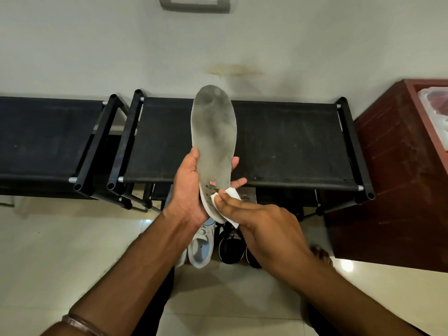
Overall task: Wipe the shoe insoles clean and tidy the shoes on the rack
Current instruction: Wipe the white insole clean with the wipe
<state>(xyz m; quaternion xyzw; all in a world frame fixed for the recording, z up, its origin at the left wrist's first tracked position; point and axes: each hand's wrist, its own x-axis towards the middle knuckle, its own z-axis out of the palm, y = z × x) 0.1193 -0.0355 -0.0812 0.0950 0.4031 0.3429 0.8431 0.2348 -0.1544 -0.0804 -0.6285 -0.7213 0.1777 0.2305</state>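
Head view: left hand (188, 190) grips insole (214, 139) at heel, toe up. Right hand (264, 229) pinches white wipe (229, 194) on heel print. Advice: long strokes toeward; grey grime up there, probably heaviest.

Stained pale wall (97, 44), glossy cream floor tiles (72, 238), reddish-brown cabinet (388, 190) at right.

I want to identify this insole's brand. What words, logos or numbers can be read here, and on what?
No text can be read.
insole, heel end: a small Union Jack flag; the dark print below it is too blurred to read.
Label just right of the wipe: too small to read.
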